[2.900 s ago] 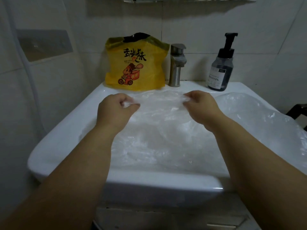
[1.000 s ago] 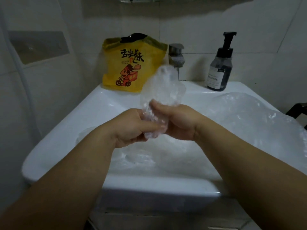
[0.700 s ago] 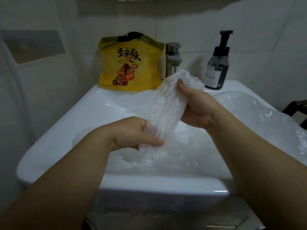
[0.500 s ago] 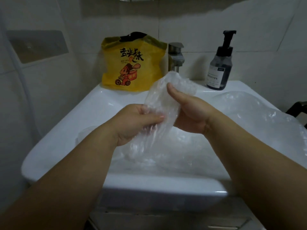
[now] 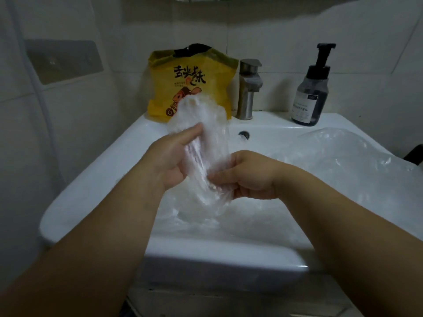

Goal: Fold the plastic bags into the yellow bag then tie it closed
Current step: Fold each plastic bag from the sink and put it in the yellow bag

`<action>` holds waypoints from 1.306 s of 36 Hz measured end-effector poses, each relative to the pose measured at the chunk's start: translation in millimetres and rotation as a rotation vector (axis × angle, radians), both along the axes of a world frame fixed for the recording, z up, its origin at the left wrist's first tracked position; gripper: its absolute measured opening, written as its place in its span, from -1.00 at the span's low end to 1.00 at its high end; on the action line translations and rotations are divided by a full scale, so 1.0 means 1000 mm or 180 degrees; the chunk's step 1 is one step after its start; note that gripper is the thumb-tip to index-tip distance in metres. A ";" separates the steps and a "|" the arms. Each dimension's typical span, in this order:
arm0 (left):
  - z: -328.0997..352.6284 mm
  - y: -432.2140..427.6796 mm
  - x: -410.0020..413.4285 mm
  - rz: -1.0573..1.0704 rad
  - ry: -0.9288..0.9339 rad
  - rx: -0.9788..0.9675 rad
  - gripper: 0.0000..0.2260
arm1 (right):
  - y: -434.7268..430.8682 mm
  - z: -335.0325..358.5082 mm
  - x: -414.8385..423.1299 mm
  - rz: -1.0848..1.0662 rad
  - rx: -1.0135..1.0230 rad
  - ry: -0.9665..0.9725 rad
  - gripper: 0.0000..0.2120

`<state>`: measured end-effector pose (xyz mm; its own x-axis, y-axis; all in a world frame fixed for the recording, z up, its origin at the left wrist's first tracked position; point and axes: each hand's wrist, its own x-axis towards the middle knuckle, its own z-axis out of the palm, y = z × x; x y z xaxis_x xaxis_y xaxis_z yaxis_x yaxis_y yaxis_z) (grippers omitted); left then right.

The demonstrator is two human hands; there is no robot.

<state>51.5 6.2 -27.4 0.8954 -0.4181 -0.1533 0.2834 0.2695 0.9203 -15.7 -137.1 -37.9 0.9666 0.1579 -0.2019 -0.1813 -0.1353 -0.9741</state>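
Note:
A clear plastic bag (image 5: 201,138), bunched into a long strip, stands upright between my hands above the white sink (image 5: 96,184). My left hand (image 5: 170,159) holds its upper middle, fingers wrapped behind it. My right hand (image 5: 247,177) grips its lower end, fingers curled round the plastic. The yellow bag (image 5: 194,74) with a cartoon print stands upright at the back of the sink, its top open, partly hidden by the held bag. More clear plastic bags (image 5: 338,161) lie over the basin and its right rim.
A steel faucet (image 5: 248,88) stands right of the yellow bag. A dark pump bottle (image 5: 312,94) sits at the back right. The overflow hole (image 5: 243,134) shows in the basin wall. Tiled walls close in behind and on the left.
The spread-out bag was gathered into a strip. In the last half second my left hand slid up the strip and my right hand dropped to grip its lower end.

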 end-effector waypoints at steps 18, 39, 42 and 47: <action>-0.004 0.016 0.016 0.0735 0.1056 -0.0137 -0.75 | -0.006 0.012 -0.002 -0.0792 -0.0006 -0.0966 -0.28; -0.006 0.004 -0.006 -0.0520 -0.0794 0.0960 -0.63 | 0.003 0.011 -0.003 -0.1053 -0.0970 -0.1686 -0.92; -0.006 0.002 -0.011 -0.0701 -0.0881 0.1030 -0.61 | 0.000 0.013 -0.002 -0.1368 -0.0962 -0.1622 -0.81; -0.006 0.003 -0.012 -0.0946 -0.0915 0.0920 -0.66 | -0.003 0.010 0.002 -0.1668 -0.0971 -0.1457 -0.69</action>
<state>39.6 9.0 -33.3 0.7670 -0.6383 -0.0653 0.0334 -0.0618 0.9975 -13.9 -140.2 -27.8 0.8975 -0.3437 0.2762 0.1171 -0.4182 -0.9008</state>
